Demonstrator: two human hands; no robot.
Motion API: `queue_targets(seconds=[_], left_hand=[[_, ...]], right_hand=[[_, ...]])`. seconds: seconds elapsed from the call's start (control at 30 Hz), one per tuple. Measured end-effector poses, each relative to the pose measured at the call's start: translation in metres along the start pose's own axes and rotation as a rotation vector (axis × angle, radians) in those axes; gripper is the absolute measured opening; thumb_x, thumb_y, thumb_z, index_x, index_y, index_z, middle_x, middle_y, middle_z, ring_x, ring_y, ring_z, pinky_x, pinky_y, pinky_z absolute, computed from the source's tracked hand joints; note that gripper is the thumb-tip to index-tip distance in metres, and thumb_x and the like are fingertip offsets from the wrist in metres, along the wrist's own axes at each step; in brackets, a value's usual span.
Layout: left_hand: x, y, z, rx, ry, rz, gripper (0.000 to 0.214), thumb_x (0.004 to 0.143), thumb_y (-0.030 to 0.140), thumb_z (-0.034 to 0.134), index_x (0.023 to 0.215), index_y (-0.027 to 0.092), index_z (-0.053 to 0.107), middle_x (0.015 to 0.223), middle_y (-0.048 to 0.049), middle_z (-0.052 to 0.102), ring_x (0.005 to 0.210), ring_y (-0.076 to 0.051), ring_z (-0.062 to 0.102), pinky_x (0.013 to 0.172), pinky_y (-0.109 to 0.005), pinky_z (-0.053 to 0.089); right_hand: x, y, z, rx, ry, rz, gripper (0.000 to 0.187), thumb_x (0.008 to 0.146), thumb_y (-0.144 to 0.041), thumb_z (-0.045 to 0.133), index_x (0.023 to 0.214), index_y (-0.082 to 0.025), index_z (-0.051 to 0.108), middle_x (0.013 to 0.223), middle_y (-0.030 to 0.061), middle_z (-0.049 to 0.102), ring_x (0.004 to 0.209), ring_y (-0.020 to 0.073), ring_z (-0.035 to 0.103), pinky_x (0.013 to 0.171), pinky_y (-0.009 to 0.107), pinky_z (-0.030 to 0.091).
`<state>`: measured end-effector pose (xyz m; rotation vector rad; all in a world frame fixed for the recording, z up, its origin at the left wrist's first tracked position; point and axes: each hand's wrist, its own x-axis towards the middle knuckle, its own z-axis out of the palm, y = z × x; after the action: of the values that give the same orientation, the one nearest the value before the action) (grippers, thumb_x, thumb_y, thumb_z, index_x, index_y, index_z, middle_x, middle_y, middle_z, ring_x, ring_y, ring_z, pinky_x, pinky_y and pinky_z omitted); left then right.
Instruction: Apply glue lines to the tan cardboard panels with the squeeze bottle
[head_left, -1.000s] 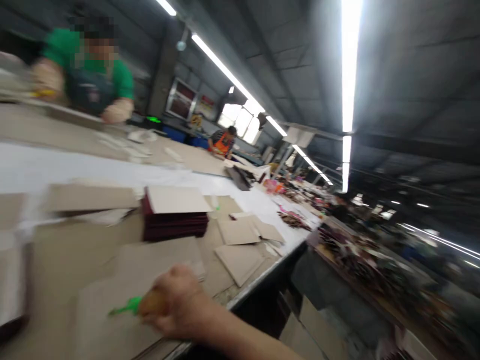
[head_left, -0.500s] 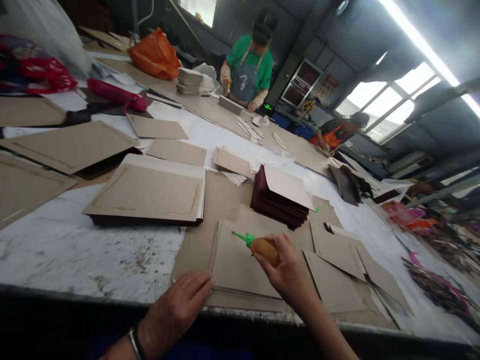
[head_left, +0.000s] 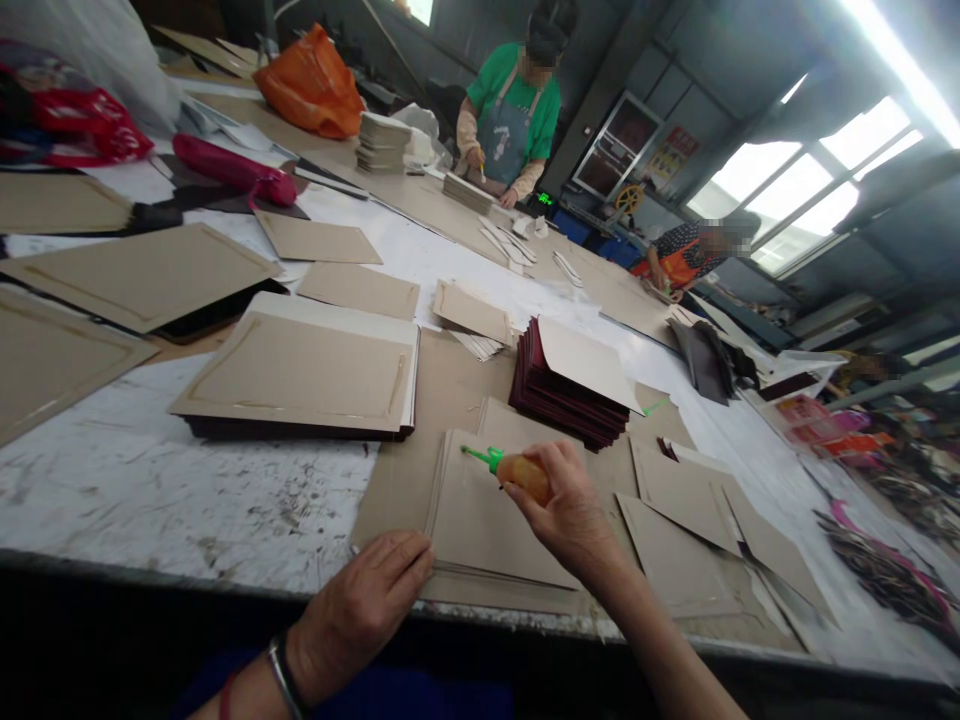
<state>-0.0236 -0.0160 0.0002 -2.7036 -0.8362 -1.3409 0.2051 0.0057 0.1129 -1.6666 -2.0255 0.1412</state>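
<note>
My right hand (head_left: 570,505) is wrapped around a squeeze glue bottle (head_left: 527,478), amber with a green nozzle. The bottle is tilted nearly flat, its nozzle tip close to the upper left part of the top sheet on a stack of greyish-brown cardboard sheets (head_left: 491,525). Whether the tip touches the sheet I cannot tell. At the stack's lower left corner lies my left hand (head_left: 367,610), fingers stretched and close together, tips against the edge. It holds no tool. A pile of dark red folded pieces (head_left: 570,385) with a pale sheet on top stands just beyond the stack.
To the left lies a thicker pile of cardboard (head_left: 300,375) with glue lines along its edges. Loose sheets (head_left: 679,555) overlap on the right. An orange bag (head_left: 309,85) and a pink pouch (head_left: 232,172) lie farther back. Two people (head_left: 510,120) work across the table.
The view has shifted slightly. The nozzle tip has moved a little up and left along the top sheet, with my right hand following. My left hand stays at the corner.
</note>
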Motion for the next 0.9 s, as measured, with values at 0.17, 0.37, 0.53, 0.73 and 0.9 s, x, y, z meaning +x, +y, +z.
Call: queue_targets(seconds=[0.17, 0.37, 0.53, 0.73, 0.9], left_hand=[[-0.001, 0.000, 0.002, -0.020, -0.001, 0.000, 0.024, 0.092, 0.006, 0.039, 0.099, 0.010, 0.062, 0.095, -0.0105, 0.065, 0.092, -0.017, 0.061, 0.084, -0.030, 0.055], [-0.002, 0.000, 0.003, -0.019, 0.008, 0.003, 0.022, 0.092, 0.007, 0.041, 0.099, 0.009, 0.062, 0.094, -0.0107, 0.064, 0.092, -0.018, 0.060, 0.084, -0.032, 0.055], [-0.002, 0.000, 0.003, -0.019, 0.013, 0.004, 0.024, 0.093, 0.007, 0.039, 0.098, 0.009, 0.062, 0.093, -0.0101, 0.064, 0.091, -0.018, 0.060, 0.084, -0.031, 0.055], [-0.003, -0.001, 0.005, -0.035, 0.004, 0.002, 0.022, 0.091, 0.005, 0.042, 0.100, 0.008, 0.062, 0.095, -0.0110, 0.064, 0.092, -0.019, 0.060, 0.084, -0.033, 0.055], [-0.003, -0.001, 0.005, -0.029, 0.011, 0.012, 0.021, 0.091, 0.006, 0.043, 0.098, 0.008, 0.062, 0.094, -0.0108, 0.064, 0.090, -0.018, 0.060, 0.082, -0.032, 0.056]], right_hand=[[-0.004, -0.004, -0.003, 0.007, -0.016, 0.006, 0.024, 0.075, -0.012, 0.066, 0.090, -0.022, 0.051, 0.089, 0.0043, 0.049, 0.083, 0.0235, 0.051, 0.074, 0.038, 0.045], [0.003, -0.002, 0.000, -0.007, -0.008, 0.009, 0.025, 0.074, -0.010, 0.068, 0.090, -0.020, 0.052, 0.089, 0.0057, 0.048, 0.084, 0.0247, 0.049, 0.075, 0.040, 0.044], [0.000, -0.005, -0.003, 0.005, -0.036, 0.025, 0.023, 0.075, -0.010, 0.068, 0.088, -0.020, 0.052, 0.088, 0.0051, 0.048, 0.083, 0.0243, 0.050, 0.075, 0.038, 0.044], [-0.019, -0.015, -0.013, 0.023, -0.100, 0.068, 0.019, 0.078, -0.012, 0.066, 0.090, -0.021, 0.054, 0.088, 0.0046, 0.048, 0.082, 0.0232, 0.052, 0.074, 0.036, 0.045], [-0.026, -0.019, -0.018, 0.023, -0.118, 0.074, 0.019, 0.077, -0.011, 0.066, 0.089, -0.020, 0.054, 0.087, 0.0047, 0.048, 0.080, 0.0226, 0.052, 0.074, 0.036, 0.045]])
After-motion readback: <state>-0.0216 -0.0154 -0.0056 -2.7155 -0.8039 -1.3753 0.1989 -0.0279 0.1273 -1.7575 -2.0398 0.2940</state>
